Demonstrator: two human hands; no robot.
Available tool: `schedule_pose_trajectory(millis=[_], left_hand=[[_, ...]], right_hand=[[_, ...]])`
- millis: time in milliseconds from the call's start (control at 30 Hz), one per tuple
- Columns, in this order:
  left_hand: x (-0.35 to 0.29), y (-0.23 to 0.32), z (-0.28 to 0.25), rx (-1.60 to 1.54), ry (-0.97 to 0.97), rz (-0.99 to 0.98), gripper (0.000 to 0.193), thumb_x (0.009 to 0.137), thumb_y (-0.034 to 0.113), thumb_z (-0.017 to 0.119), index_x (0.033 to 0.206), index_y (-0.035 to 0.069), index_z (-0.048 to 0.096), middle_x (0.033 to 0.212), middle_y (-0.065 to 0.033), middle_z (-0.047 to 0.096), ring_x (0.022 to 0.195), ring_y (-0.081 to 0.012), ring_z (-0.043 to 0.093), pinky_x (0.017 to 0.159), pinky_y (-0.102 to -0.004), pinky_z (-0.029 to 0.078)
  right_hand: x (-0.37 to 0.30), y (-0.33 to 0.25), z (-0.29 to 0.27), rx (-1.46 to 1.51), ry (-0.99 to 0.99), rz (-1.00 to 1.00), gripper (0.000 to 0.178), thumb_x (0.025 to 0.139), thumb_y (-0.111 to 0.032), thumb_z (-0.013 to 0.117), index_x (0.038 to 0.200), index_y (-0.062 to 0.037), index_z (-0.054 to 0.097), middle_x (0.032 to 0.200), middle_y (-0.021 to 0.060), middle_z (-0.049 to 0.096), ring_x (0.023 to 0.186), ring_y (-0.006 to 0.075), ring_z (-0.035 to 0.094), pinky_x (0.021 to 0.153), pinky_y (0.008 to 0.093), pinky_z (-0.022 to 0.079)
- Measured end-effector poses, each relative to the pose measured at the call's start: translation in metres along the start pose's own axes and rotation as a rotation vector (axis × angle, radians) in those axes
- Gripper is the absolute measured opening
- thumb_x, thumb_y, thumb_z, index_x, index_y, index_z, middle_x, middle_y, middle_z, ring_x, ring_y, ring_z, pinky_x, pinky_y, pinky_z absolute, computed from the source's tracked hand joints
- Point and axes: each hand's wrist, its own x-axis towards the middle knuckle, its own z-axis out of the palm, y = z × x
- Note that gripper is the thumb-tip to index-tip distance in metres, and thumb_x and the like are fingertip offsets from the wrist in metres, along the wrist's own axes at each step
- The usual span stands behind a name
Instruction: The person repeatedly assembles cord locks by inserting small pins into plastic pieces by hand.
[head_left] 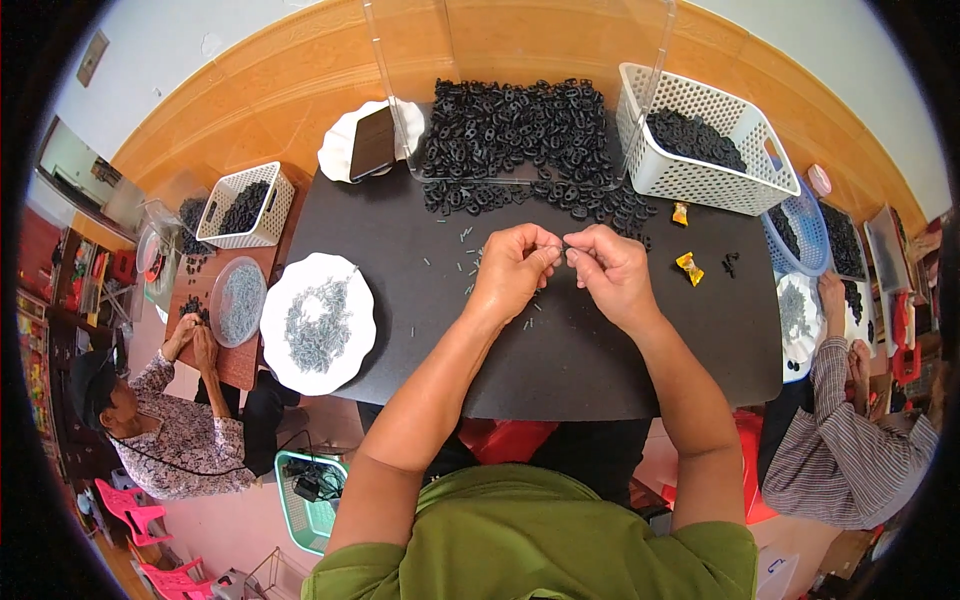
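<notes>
My left hand (513,272) and my right hand (612,274) meet above the middle of the dark table (600,370), fingertips close together. Both are closed in a pinch; whatever they hold is too small and covered to name. Around and under my left hand lie scattered short grey pins (466,234). Just beyond my hands, a heap of small black plastic parts with holes (515,130) fills a clear plastic box (455,180), and more of them spill over its front edge. To my left a white scalloped plate (355,363) holds many more pins.
A white perforated basket (700,188) of black parts stands back right, near two yellow wrapped sweets (690,268). A phone (373,143) rests on a white plate (338,150) at back left. Co-workers sit left (185,440) and right (850,430); a green basket (305,525) is on the floor.
</notes>
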Motion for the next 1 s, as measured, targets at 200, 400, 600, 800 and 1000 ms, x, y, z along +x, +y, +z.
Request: schedule_pose_trajectory(millis=[200, 400, 600, 800, 1000], left_hand=[[-0.003, -0.002, 0.003, 0.119, 0.051, -0.017, 0.006, 0.083, 0.0, 0.053, 0.077, 0.0, 0.056, 0.067, -0.0018, 0.056, 0.052, -0.0059, 0.047, 0.045, -0.0194, 0.04], [-0.001, 0.001, 0.002, 0.222, 0.032, 0.001, 0.007, 0.083, 0.0, 0.052, 0.079, -0.001, 0.057, 0.067, -0.002, 0.056, 0.052, -0.0063, 0.048, 0.047, -0.0197, 0.042], [0.003, 0.0, -0.002, -0.088, -0.054, -0.001, 0.014, 0.087, 0.005, 0.047, 0.094, -0.002, 0.057, 0.072, -0.0035, 0.058, 0.058, -0.0074, 0.051, 0.051, -0.0197, 0.044], [0.011, -0.004, -0.019, 0.038, 0.11, 0.037, 0.017, 0.087, 0.007, 0.046, 0.099, 0.0, 0.056, 0.074, -0.0029, 0.058, 0.059, -0.0065, 0.05, 0.049, -0.018, 0.04], [0.016, -0.004, -0.01, 0.337, 0.174, 0.07, 0.011, 0.081, 0.006, 0.054, 0.089, 0.001, 0.06, 0.074, -0.0036, 0.059, 0.06, -0.0085, 0.052, 0.051, -0.0217, 0.041]], right_hand=[[0.002, -0.008, 0.006, -0.23, -0.001, -0.242, 0.017, 0.069, 0.009, 0.055, 0.084, 0.0004, 0.054, 0.069, 0.0116, 0.054, 0.063, 0.0271, 0.057, 0.054, 0.0319, 0.044], [0.004, 0.003, 0.001, -0.253, -0.067, -0.231, 0.015, 0.072, 0.007, 0.054, 0.085, 0.0, 0.054, 0.07, 0.0115, 0.055, 0.06, 0.0253, 0.056, 0.053, 0.0303, 0.044], [0.004, 0.013, -0.004, 0.259, -0.032, 0.173, 0.013, 0.082, 0.003, 0.05, 0.094, 0.0009, 0.055, 0.072, 0.0026, 0.054, 0.057, 0.0052, 0.05, 0.05, 0.0196, 0.046], [0.01, 0.015, -0.022, 0.334, 0.05, 0.163, 0.016, 0.082, 0.003, 0.05, 0.098, 0.0021, 0.054, 0.072, 0.0034, 0.054, 0.055, 0.0054, 0.049, 0.048, 0.0202, 0.046], [0.018, 0.029, -0.052, 0.377, 0.26, 0.222, 0.012, 0.08, 0.0, 0.053, 0.091, -0.0008, 0.058, 0.069, -0.0001, 0.054, 0.052, 0.0037, 0.048, 0.046, 0.0187, 0.044]])
